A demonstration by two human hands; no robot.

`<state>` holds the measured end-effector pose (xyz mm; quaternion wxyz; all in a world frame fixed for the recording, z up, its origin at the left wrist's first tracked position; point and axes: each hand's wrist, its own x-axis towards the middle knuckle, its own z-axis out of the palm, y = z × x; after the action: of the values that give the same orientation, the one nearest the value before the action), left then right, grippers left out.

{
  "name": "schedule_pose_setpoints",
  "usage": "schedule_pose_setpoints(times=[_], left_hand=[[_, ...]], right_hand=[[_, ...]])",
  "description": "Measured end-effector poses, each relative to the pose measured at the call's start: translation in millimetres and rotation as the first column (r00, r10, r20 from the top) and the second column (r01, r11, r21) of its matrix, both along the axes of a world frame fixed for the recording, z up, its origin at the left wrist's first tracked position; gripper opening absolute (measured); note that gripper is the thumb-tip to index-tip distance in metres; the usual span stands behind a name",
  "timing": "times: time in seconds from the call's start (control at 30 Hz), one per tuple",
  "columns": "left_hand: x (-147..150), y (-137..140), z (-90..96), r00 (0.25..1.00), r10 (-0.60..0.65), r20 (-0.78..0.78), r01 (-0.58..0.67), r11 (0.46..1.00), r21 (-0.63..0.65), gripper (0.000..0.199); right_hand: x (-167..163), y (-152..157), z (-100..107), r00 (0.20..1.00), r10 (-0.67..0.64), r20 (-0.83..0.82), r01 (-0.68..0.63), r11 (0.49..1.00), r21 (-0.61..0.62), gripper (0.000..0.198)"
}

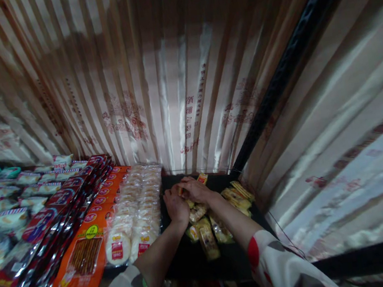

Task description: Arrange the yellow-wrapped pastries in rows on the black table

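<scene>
Both of my hands meet at the back of a black shelf board [201,266], at its left side. My left hand [176,206] is closed, its fingers curled against a small wrapped snack. My right hand [196,191] touches it from the right, fingers bent over the same spot; only a bit of orange-yellow wrapper shows between them. Below the hands lies a loose pile of yellow, partly clear snack packets [208,240]. One more packet [202,178] pokes out behind my right hand. To the right of my forearm, several yellow packets [236,198] lie stacked in a group.
Left of the board stand two rows of clear-wrapped white rice crackers [118,241], then overlapping orange snack bags [82,254], dark red packs [50,215] and small white-blue bags [11,218]. Pleated printed curtain [184,92] hangs behind. A black metal post [274,75] slants at right.
</scene>
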<state>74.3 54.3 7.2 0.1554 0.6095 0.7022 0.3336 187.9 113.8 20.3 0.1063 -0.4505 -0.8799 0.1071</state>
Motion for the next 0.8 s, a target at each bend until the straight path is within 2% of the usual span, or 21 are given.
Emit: schedule_pose_setpoints(times=[0.13, 0.23, 0.3, 0.37, 0.43, 0.6, 0.8], left_hand=[[-8.4, 18.5, 20.5, 0.992, -0.121, -0.044, 0.124, 0.988, 0.092, 0.040], [-15.2, 34.5, 34.7, 0.969, -0.243, -0.047, 0.248, 0.957, 0.149, 0.040], [-16.2, 40.6, 38.0, 0.974, -0.225, -0.029, 0.226, 0.947, 0.227, 0.043], [-12.6, 41.1, 34.1, 0.986, -0.166, 0.006, 0.156, 0.942, 0.298, 0.046], [-5.3, 37.7, 23.4, 0.990, -0.124, 0.064, 0.100, 0.949, 0.298, 0.045], [10.4, 37.8, -6.9, 0.968, -0.110, 0.226, 0.073, 0.984, 0.165, 0.039], [4.8, 66.7, -13.2, 0.943, -0.064, 0.327, 0.055, 0.998, 0.037, 0.036]], right_hand=[[8.3, 8.7, -7.4, 0.968, -0.082, -0.239, 0.089, 0.996, 0.022, 0.022], [6.5, 13.4, -13.6, 0.911, -0.151, -0.384, 0.123, 0.988, -0.097, 0.017], [2.0, 16.9, -17.1, 0.862, -0.242, -0.445, 0.191, 0.969, -0.158, 0.018], [-3.8, 21.9, -19.9, 0.808, -0.341, -0.480, 0.284, 0.940, -0.189, 0.020], [-9.7, 28.7, -22.7, 0.763, -0.421, -0.491, 0.355, 0.907, -0.226, 0.020], [-21.2, 48.2, -32.7, 0.739, -0.519, -0.429, 0.430, 0.854, -0.294, 0.017], [-30.7, 63.3, -40.3, 0.749, -0.538, -0.386, 0.442, 0.841, -0.313, 0.023]])
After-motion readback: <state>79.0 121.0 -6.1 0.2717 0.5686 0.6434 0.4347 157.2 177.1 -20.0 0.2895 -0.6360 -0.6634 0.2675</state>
